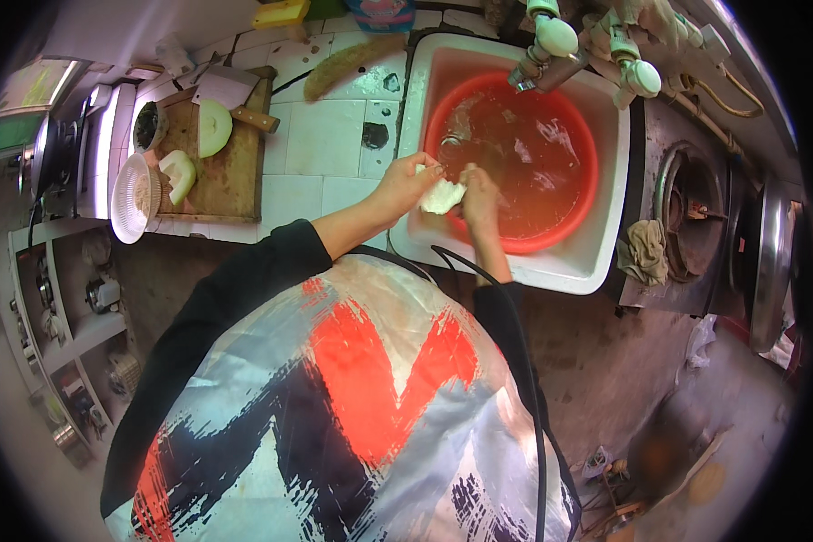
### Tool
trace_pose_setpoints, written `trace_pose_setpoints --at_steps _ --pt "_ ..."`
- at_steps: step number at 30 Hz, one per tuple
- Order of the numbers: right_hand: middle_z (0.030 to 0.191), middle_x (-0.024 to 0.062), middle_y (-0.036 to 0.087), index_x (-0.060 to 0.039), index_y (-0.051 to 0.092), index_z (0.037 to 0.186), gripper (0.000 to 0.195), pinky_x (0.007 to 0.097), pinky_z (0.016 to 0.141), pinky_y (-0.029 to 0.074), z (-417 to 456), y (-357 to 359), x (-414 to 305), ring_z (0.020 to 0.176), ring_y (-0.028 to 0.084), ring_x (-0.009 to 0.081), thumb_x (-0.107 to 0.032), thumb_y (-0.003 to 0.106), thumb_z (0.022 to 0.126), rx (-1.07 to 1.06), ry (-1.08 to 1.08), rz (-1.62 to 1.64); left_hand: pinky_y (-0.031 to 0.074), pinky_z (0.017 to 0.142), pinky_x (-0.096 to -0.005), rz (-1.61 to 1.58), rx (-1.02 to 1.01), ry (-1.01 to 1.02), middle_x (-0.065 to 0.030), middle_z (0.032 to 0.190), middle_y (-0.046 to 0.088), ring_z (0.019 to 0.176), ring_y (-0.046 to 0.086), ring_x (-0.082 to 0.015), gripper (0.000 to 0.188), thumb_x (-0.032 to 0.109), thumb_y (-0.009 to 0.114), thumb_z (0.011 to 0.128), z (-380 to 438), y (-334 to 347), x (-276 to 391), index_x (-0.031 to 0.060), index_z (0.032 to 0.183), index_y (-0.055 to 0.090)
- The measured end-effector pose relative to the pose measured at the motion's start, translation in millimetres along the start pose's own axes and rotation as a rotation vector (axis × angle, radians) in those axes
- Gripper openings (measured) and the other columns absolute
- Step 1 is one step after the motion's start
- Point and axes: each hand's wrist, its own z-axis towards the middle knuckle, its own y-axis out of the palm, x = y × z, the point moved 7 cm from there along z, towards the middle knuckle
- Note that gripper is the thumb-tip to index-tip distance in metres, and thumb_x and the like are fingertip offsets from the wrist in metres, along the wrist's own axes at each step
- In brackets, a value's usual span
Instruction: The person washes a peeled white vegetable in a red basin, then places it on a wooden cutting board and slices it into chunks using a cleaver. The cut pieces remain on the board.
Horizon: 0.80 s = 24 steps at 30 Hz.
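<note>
A soft, crumpled white piece [442,197] hangs between my two hands above the near left rim of a red plastic basin [588,203]; its material is unclear. My left hand [401,184] pinches its upper left part between thumb and fingers. At its right edge, the curled fingers of my right hand [481,198] hold on, slightly blurred by motion. The basin contains cloudy water with several translucent bits at the surface. It sits inside a white sink [582,271], below a tap [525,78].
Left on the tiled counter [315,139], a wooden cutting board [234,186] carries a cleaver [227,85], pale green melon-like pieces [215,129] and a dark-filled bowl [150,127]. A white plastic basket [132,203] overhangs the edge. Behind lies a loofah [352,64]. A gas stove [684,210] with a rag [643,254] stands right.
</note>
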Motion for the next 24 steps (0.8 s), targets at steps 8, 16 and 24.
trace_pose_setpoints --at_steps 8,16,24 --pt "0.096 0.0212 0.07 -0.0031 0.065 0.098 0.03 0.0474 0.078 0.054 72.9 -57.0 30.2 0.094 0.069 0.0335 -0.023 0.044 0.098 0.029 -0.146 -1.445 0.05 0.068 -0.0279 -0.147 0.023 -0.077 -0.0043 0.083 0.064 0.073 0.063 -0.0132 0.052 0.052 0.036 0.102 4.9 -22.7 27.0 0.0065 0.104 0.061" --pt "0.088 0.0093 0.068 -0.0039 0.066 0.108 0.025 0.0287 0.061 0.053 37.5 -83.1 -56.9 0.069 0.067 0.0173 -0.024 0.055 0.098 0.021 -0.247 -0.625 0.048 0.087 -0.0344 -0.178 0.107 -0.159 -0.0074 0.101 0.057 0.097 0.06 -0.0198 0.091 0.077 0.019 0.091 -10.3 -20.3 28.4 0.0052 0.143 0.038" --pt "0.09 0.001 0.06 -0.0048 0.066 0.109 0.032 0.0235 0.07 0.046 -53.6 10.3 -83.3 0.079 0.054 0.0086 -0.016 0.076 0.081 -0.245 -0.486 -0.214 0.045 0.098 -0.0375 -0.19 -0.048 -0.175 -0.0135 0.123 0.055 0.115 0.056 -0.0219 0.101 0.082 0.022 0.086 -24.4 12.3 16.3 0.0043 0.15 0.023"
